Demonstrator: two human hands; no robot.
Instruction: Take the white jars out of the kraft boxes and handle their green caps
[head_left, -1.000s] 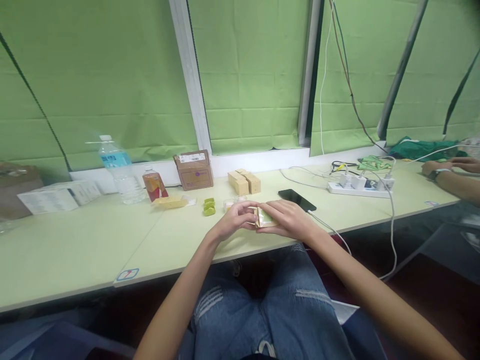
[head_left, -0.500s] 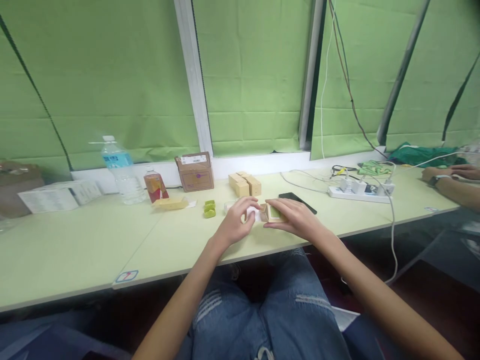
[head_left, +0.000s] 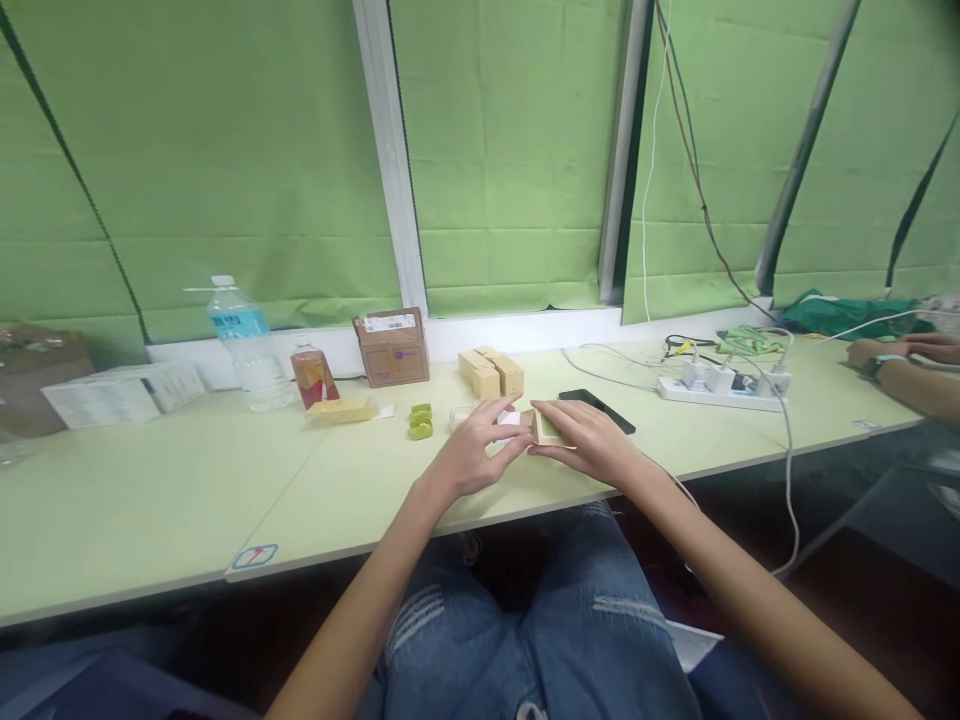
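My right hand (head_left: 596,440) wraps over a small tan cardboard box (head_left: 551,432) with a green panel, holding it on its side near the table's front edge. At the box's open left end, my left hand (head_left: 480,450) has its thumb and a fingertip pinched together on the end flap (head_left: 531,420); its index finger stays raised. A white piece (head_left: 509,419) shows behind the left fingers. Partly hidden by that hand is a clear plastic item (head_left: 459,413). Several small green pieces (head_left: 421,421) lie to its left.
Several tan boxes (head_left: 491,372) stand behind my hands, beside a brown carton (head_left: 391,347). A black phone (head_left: 598,410) lies behind my right hand. Bottles (head_left: 251,350) and white boxes (head_left: 112,395) are left; a power strip (head_left: 720,390) and another person's arm (head_left: 904,375) are right.
My left thumb and fingertip have come together at the box's end flap, where they were apart before. The right hand keeps its hold on the box.
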